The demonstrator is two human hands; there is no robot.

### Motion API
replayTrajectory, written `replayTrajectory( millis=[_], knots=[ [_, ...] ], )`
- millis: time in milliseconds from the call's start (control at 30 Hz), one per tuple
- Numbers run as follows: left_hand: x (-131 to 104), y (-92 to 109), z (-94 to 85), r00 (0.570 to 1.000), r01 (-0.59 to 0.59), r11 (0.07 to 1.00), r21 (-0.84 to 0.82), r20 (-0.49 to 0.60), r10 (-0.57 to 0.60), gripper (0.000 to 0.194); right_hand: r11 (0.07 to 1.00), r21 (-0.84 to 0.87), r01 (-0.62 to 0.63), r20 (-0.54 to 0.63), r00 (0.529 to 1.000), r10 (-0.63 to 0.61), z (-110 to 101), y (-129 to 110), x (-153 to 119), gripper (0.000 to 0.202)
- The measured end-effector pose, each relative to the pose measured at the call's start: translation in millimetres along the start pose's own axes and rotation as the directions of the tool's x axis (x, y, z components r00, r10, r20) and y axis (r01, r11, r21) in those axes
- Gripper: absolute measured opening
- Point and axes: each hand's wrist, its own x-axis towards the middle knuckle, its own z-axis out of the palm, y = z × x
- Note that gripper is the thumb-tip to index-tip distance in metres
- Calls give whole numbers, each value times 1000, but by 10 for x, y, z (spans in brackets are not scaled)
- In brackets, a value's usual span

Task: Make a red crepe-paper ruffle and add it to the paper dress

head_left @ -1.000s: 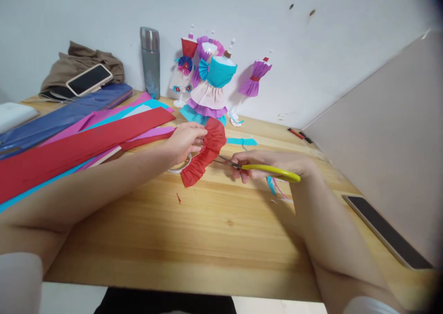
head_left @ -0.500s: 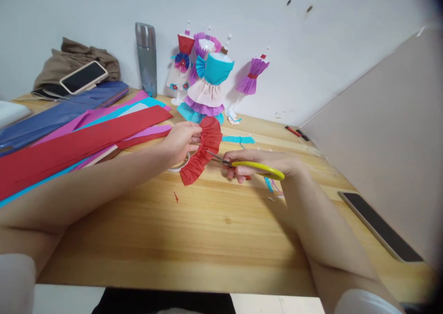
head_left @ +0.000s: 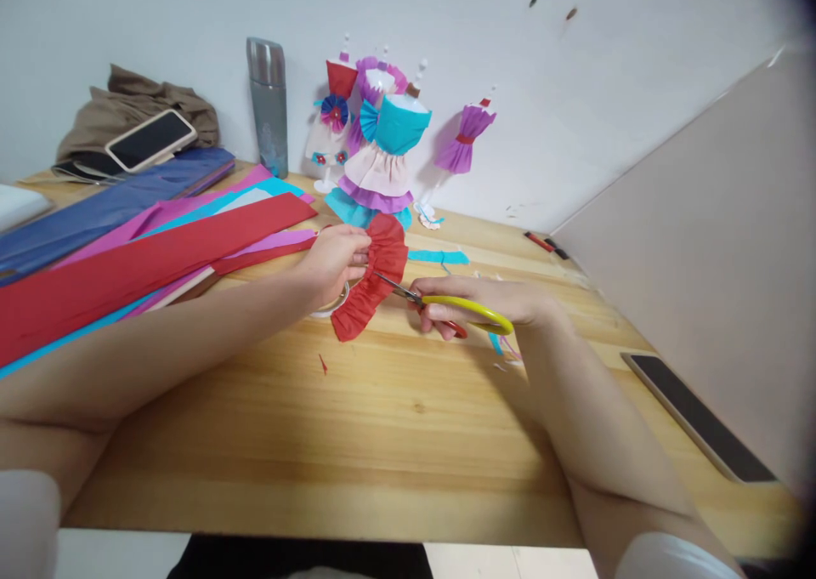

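Note:
A gathered strip of red crepe paper [head_left: 386, 260] fans out above the wooden table, its inner edge pinched in my left hand [head_left: 337, 260]. My right hand [head_left: 468, 300] is closed around scissors [head_left: 468, 307] with one yellow and one red handle loop. Their blades point left and reach over the middle of the red ruffle; I cannot tell whether they touch it. Beneath my left hand lies a roll of tape [head_left: 332, 305], partly hidden. A small red scrap [head_left: 323, 364] rests on the table nearer to me.
Long paper strips [head_left: 159, 239] are piled at the left. Behind the ruffle stand several small dress forms [head_left: 403, 128] in paper dresses, beside a grey flask [head_left: 268, 107]. One phone [head_left: 151, 140] lies on brown cloth, and a dark tablet-like device [head_left: 698, 417] at the right edge.
The scissors have shifted slightly left, so their tips now reach further across the red ruffle. My left hand keeps its hold on the paper.

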Motion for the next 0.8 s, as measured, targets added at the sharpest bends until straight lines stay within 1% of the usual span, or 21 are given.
replayTrajectory(
  millis=[233, 500, 700, 800],
  knots=[
    [30, -19, -24, 1000, -15, 1000, -2, 10, 15, 21, 1000, -15, -4, 10, 1000, 4, -13, 59, 9, 53],
    [1, -9, -2, 1000, -14, 1000, 5, 6, 14, 19, 999, -39, 15, -3, 1000, -16, -8, 88, -5, 49],
    [13, -9, -16, 1000, 5, 1000, -5, 8, -5, 20, 1000, -13, 16, 44, 999, -15, -43, 27, -47, 50],
    [29, -13, -26, 1000, 7, 1000, -7, 22, -7, 21, 1000, -8, 6, 47, 999, -5, -62, -19, -75, 52]
  ],
)
